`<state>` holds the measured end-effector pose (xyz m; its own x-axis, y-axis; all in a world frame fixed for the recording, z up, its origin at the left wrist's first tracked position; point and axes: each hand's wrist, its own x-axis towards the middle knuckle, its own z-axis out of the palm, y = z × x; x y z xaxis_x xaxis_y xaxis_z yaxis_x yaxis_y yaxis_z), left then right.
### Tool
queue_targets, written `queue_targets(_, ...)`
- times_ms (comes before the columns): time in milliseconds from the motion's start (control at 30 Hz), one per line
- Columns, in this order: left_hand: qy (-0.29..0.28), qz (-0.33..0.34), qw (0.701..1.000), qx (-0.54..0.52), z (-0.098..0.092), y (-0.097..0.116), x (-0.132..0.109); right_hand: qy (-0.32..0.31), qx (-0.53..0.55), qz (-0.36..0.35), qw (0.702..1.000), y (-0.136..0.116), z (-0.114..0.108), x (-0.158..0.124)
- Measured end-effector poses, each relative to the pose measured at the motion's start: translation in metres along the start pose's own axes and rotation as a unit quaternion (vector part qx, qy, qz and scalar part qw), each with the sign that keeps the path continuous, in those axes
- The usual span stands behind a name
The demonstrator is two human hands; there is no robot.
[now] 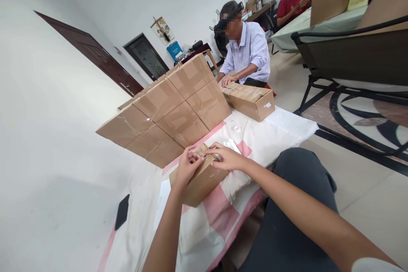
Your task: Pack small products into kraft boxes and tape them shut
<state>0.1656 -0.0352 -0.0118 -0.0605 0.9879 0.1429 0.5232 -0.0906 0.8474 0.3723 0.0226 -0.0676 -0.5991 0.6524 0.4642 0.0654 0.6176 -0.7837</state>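
A small cardboard box (pixel 204 182) lies on the cloth-covered surface in front of me. Over its top, my left hand (pixel 188 165) has its fingers curled and its thumb against the upper edge; what they pinch, if anything, I cannot make out. My right hand (pixel 225 158) reaches in from the right with bent fingers around what looks like a roll of clear packing tape (pixel 201 149). The fingers partly hide this roll. Both hands are close together at the far end of the box.
Taped cardboard boxes (pixel 175 114) form a stacked wall just beyond my hands. Another long box (pixel 251 101) stands at the right, under the hands of a co-worker (pixel 247 51). A dark flat object (pixel 122 212) lies at the left by the wall. A folding bed (pixel 350 59) is at the right.
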Motion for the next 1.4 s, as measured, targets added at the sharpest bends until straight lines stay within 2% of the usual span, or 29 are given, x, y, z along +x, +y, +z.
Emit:
queue_targets(167, 0.019, 0.012, 0.996, 0.085, 0.003, 0.005, -0.001, -0.008, -0.004, 0.007, 1.000, 0.003, 0.002, 0.000)
queue_targets(367, 0.076, 0.005, 0.984, 0.159, 0.003, 0.003, 0.001, -0.004, -0.022, -0.030, 0.999, 0.013, 0.007, 0.002)
queue_targets(567, 0.046, -0.030, 0.976, 0.210, 0.004, 0.007, 0.008, 0.020, -0.025, -0.046, 0.998, 0.014, 0.007, 0.003)
queue_targets(833, 0.049, -0.056, 0.967, 0.246, -0.001, 0.000, 0.029, 0.043, -0.011, -0.054, 0.998, 0.020, 0.008, 0.003)
queue_targets(1033, 0.047, -0.052, 0.967, 0.244, 0.000, 0.003, 0.031, 0.043, 0.053, -0.016, 0.998, 0.022, 0.014, 0.004)
queue_targets(1100, 0.041, -0.044, 0.970, 0.236, -0.008, 0.008, 0.023, 0.039, 0.058, -0.002, 0.998, 0.021, 0.015, 0.004)
queue_targets(1167, 0.033, -0.040, 0.964, 0.260, -0.025, 0.012, 0.012, 0.034, 0.054, 0.007, 0.998, 0.021, 0.016, 0.005)
queue_targets(1233, 0.003, -0.043, 0.936, 0.350, -0.047, 0.013, 0.002, 0.029, 0.049, 0.011, 0.998, 0.021, 0.017, 0.005)
queue_targets(1333, -0.065, -0.049, 0.872, 0.483, -0.076, 0.010, -0.007, 0.021, 0.045, 0.008, 0.999, 0.023, 0.017, 0.005)
queue_targets(1400, -0.107, -0.043, 0.856, 0.504, -0.085, 0.007, -0.009, 0.018, 0.046, 0.017, 0.999, 0.026, 0.018, 0.004)
